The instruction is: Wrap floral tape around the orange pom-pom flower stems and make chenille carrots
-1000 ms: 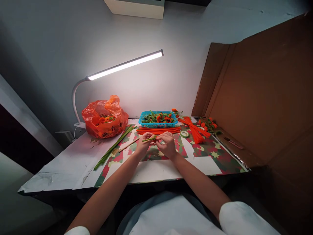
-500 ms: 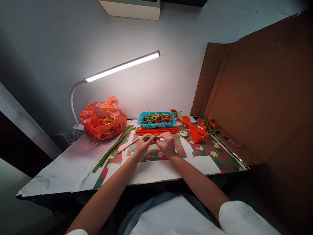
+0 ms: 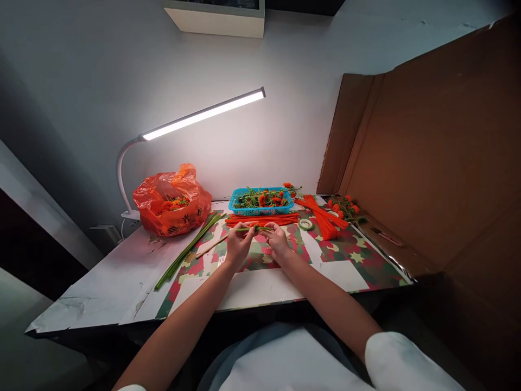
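Note:
Both hands meet over the patterned table cover, just in front of a bundle of red-orange strips (image 3: 285,218). Between their fingertips is a small green piece with a bit of orange (image 3: 256,228). My left hand (image 3: 239,243) pinches its left part, and my right hand (image 3: 277,243) pinches the green stem on its right. A thin wooden stick (image 3: 211,246) lies left of my left hand. Behind the strips is a blue basket (image 3: 260,210) of orange flowers and green stems. A roll of green tape (image 3: 305,224) lies to the right.
An orange plastic bag (image 3: 175,217) with flowers stands at the left, near green stems (image 3: 187,251) and a lit lamp (image 3: 203,115). More orange strips (image 3: 323,217) and flowers (image 3: 344,206) lie at the right, beside a tall cardboard sheet (image 3: 427,146).
My hands have turned a little, and the right fingers have shifted along the stem. Orange now shows on the small piece between them. The camera view has tilted slightly.

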A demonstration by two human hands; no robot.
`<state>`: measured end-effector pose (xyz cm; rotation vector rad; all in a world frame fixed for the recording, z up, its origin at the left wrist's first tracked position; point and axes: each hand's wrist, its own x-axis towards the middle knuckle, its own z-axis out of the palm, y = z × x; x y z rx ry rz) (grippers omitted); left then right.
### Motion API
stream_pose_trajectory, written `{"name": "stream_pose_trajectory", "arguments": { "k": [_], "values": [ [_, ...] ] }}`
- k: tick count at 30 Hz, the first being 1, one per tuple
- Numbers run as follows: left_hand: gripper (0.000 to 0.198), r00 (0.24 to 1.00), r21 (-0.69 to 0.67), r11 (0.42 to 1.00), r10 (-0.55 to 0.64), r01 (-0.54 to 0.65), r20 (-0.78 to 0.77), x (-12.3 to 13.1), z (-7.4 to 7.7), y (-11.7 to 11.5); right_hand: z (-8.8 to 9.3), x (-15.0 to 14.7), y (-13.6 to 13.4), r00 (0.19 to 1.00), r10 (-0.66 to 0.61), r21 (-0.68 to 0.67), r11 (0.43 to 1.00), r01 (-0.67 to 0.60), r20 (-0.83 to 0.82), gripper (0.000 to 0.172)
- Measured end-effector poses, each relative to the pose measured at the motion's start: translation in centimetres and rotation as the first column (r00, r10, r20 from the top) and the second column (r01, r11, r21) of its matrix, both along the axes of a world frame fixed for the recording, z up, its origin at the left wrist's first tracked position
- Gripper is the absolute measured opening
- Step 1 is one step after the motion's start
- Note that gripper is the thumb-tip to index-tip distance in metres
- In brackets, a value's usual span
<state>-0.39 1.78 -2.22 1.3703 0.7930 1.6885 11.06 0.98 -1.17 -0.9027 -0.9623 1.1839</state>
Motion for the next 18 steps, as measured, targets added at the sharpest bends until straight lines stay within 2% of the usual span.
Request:
{"name": "stream_pose_trajectory", "arguments": {
  "k": [5, 8, 10, 12, 14, 16, 18],
  "values": [
    [0.027, 0.999, 0.044, 0.998, 0.045, -0.044, -0.025, 0.0, -0.2, 0.0, -0.2, 0.6, 0.4, 0.994, 0.1, -0.046, 0.994, -0.098, 0.037, 0.03],
    [0.031, 0.999, 0.003, 0.999, 0.034, -0.034, -0.012, -0.3, -0.1, 0.3, -0.1, 0.7, 0.1, 0.997, 0.052, -0.005, 0.999, -0.052, 0.065, 0.029],
    [0.035, 1.0, -0.042, 0.999, 0.018, -0.018, 0.008, -0.5, -0.1, 0.5, 0.1, 0.9, -0.2, 0.979, -0.062, 0.132, 0.991, 0.036, 0.196, 0.023],
    [0.038, 1.0, -0.088, 0.996, 0.003, -0.001, 0.027, -0.7, -0.1, 0.6, 0.2, 1.3, -0.5, 0.877, -0.244, 0.377, 0.923, 0.08, 0.413, 0.013],
    [0.04, 0.999, -0.126, 0.992, -0.011, 0.016, 0.036, -0.8, -0.1, 0.7, 0.2, 1.7, -0.6, 0.708, -0.423, 0.575, 0.818, 0.028, 0.566, 0.005],
    [0.041, 0.999, -0.153, 0.988, -0.022, 0.028, 0.036, -0.7, -0.1, 0.7, 0.1, 1.9, -0.7, 0.59, -0.513, 0.649, 0.76, -0.024, 0.623, 0.007],
    [0.041, 0.999, -0.168, 0.985, -0.03, 0.034, 0.028, -0.7, -0.2, 0.7, -0.2, 2.0, -0.5, 0.515, -0.564, 0.679, 0.732, -0.048, 0.645, 0.009]
  ]
}}
